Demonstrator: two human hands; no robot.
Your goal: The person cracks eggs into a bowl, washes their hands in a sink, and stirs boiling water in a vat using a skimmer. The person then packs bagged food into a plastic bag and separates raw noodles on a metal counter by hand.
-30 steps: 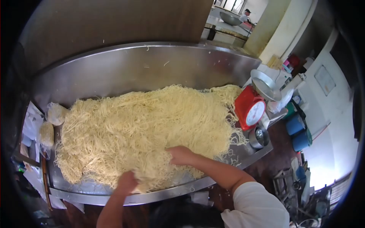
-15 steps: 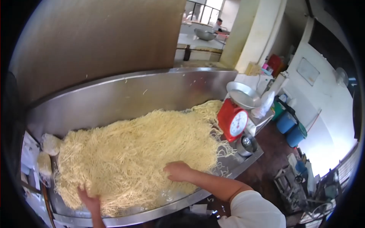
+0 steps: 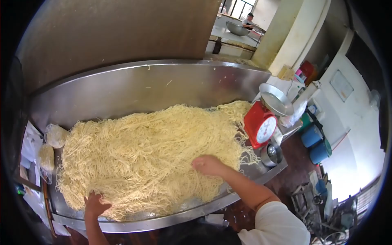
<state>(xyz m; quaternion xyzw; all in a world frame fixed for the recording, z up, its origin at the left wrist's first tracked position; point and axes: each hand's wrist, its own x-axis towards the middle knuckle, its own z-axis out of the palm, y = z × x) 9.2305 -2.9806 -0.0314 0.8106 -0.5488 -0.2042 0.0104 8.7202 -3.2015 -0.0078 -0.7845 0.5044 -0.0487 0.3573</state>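
Observation:
A wide heap of pale yellow noodles (image 3: 151,151) covers much of a steel tray table (image 3: 134,90). My left hand (image 3: 96,204) is at the heap's front left edge, fingers spread and touching the noodles. Farther right, my right hand (image 3: 207,165) rests at or just above the noodles; its fingers are partly hidden and blurred, so a hold on strands cannot be made out. Loose strands lie at the heap's right end, beside a red scale (image 3: 255,124) with a metal pan (image 3: 277,99).
Two plastic bags of noodles (image 3: 47,157) sit at the left end. A metal bowl (image 3: 271,154) stands by the scale. Blue buckets (image 3: 319,152) are on the floor at right. A person (image 3: 248,21) is in the background near a large bowl (image 3: 237,28).
Over the last second my left hand has moved left along the front of the heap, its fingers now spread. My right hand has shifted slightly right. The camera view has also swung.

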